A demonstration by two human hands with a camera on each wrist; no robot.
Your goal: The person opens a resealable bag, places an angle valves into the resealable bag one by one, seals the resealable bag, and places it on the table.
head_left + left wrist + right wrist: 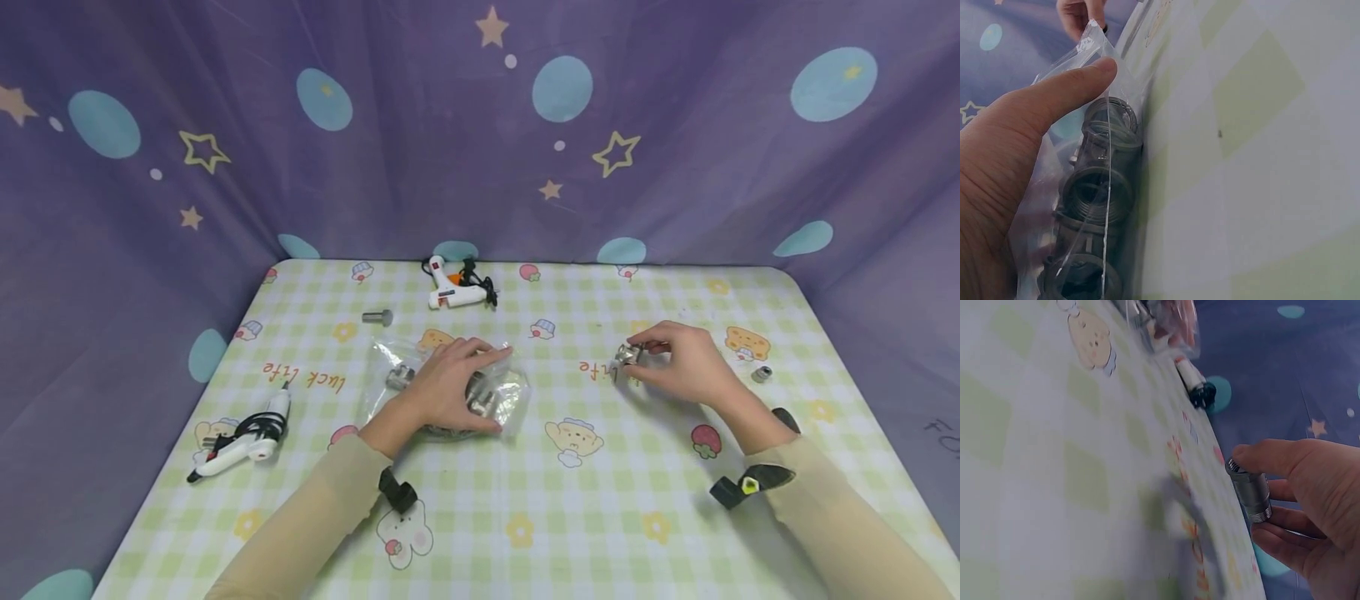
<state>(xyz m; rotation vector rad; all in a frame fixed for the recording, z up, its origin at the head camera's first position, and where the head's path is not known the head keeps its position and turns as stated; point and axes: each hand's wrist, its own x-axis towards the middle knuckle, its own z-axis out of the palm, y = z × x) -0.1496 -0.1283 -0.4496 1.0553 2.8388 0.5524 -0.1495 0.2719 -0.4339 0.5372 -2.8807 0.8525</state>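
A clear plastic bag [382, 400] of metal pipe fittings [1100, 194] lies left of centre on the table. My left hand [453, 387] rests across it with fingers spread, the thumb [1079, 90] straight along the plastic; part of the bag is hidden beneath the palm. To the right, my right hand [686, 362] pinches a short metal pipe fitting [1250, 490] between thumb and fingers, just over the tablecloth. Its threaded ends show in the right wrist view. Another small metal fitting [762, 374] sits beyond that hand, to its right.
A white glue gun [457, 292] with an orange trigger lies at the back edge. A bolt-shaped metal piece [377, 317] is behind the bag. At the left lies a white tool [243, 442] wrapped in black cord. A purple curtain [450, 167] hangs behind the checked tablecloth [525, 483].
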